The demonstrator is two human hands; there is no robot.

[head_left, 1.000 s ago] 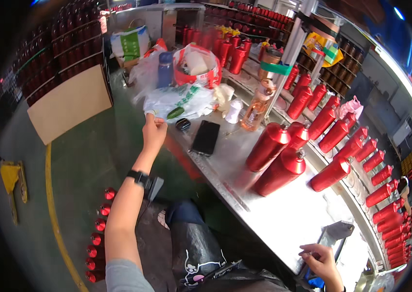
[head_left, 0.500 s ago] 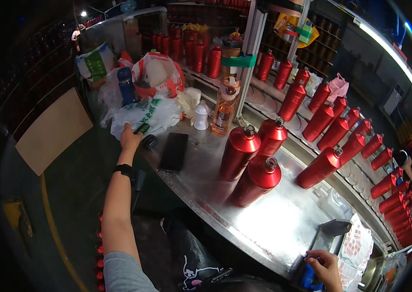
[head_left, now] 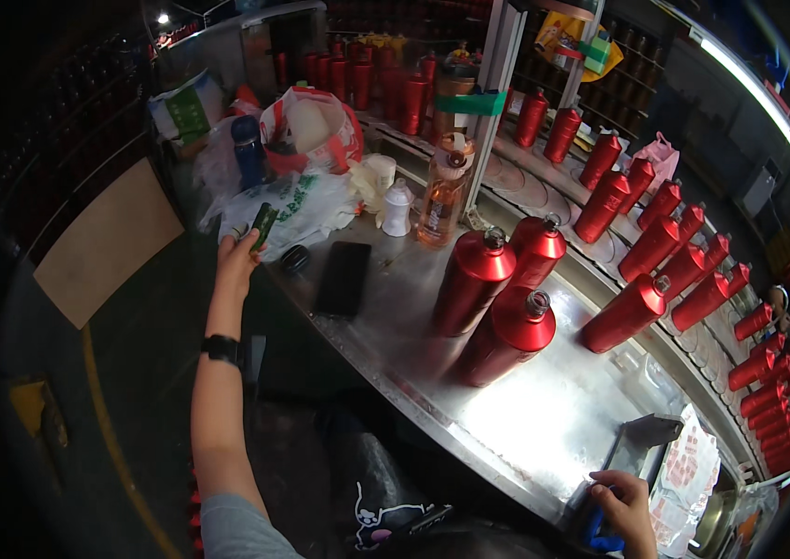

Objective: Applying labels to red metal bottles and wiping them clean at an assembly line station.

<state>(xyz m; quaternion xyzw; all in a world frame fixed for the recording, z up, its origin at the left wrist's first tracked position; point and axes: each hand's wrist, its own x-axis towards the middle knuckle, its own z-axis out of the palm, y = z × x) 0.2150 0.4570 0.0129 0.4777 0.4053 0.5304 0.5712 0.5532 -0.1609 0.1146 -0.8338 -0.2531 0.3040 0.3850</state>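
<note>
My left hand (head_left: 238, 253) is raised beside the table's left edge, its fingers closed on a small, slim dark green object (head_left: 265, 224) that looks like a packet or tube. Just behind it lies a white plastic bag (head_left: 297, 216) with green print. A small black case (head_left: 294, 259) and a black phone (head_left: 343, 279) rest close by on the metal table. At the lower right, my right hand (head_left: 625, 508) is curled, fingertips together, beside a dark grey open box or holder (head_left: 635, 447) and a blue item (head_left: 605, 538). Whatever its fingers hold is hidden.
Several red bottles (head_left: 474, 279) stand mid-table, with more along the conveyor (head_left: 581, 228) behind. A pink drink bottle (head_left: 443, 200), white bottle (head_left: 397, 210), blue flask (head_left: 247, 152) and red-white bag (head_left: 343, 140) occupy the back left. Printed paper (head_left: 686, 484) lies right.
My left hand has lifted the dark green object off the plastic bag and turned it upright. The right hand stays near the grey holder. The whole view has shifted slightly.
</note>
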